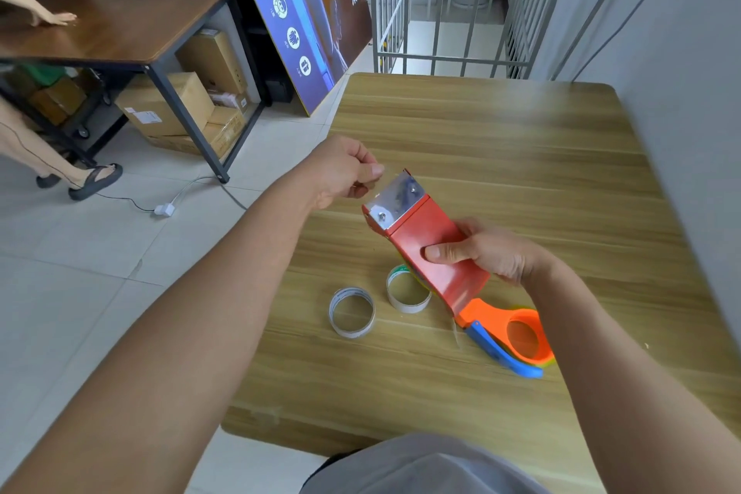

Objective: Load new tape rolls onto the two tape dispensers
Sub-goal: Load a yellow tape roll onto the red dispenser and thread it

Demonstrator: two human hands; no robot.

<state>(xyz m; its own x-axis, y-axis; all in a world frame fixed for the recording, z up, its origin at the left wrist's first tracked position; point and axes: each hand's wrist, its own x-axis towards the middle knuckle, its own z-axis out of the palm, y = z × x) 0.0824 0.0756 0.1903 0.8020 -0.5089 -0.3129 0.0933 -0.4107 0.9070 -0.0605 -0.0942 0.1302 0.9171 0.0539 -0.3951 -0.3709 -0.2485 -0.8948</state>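
My right hand (pixel 485 253) grips a red tape dispenser (pixel 431 243) by its flat body, held tilted above the wooden table (pixel 501 156), its metal blade plate (pixel 397 196) pointing up-left. My left hand (pixel 345 172) pinches the clear tape end (pixel 379 182) just left of that blade. Under the red dispenser lies a second dispenser with an orange handle ring (pixel 525 337) and a blue lever (pixel 501 353). Two empty white cardboard tape cores (pixel 352 312) (pixel 408 290) rest on the table near its left edge.
The table's left edge drops to a tiled floor. A dark table (pixel 120 20) with cardboard boxes (pixel 168 104) beneath stands far left, where another person's hand and legs show. A blue poster board (pixel 304 12) and a metal cage cart (pixel 461 12) stand behind.
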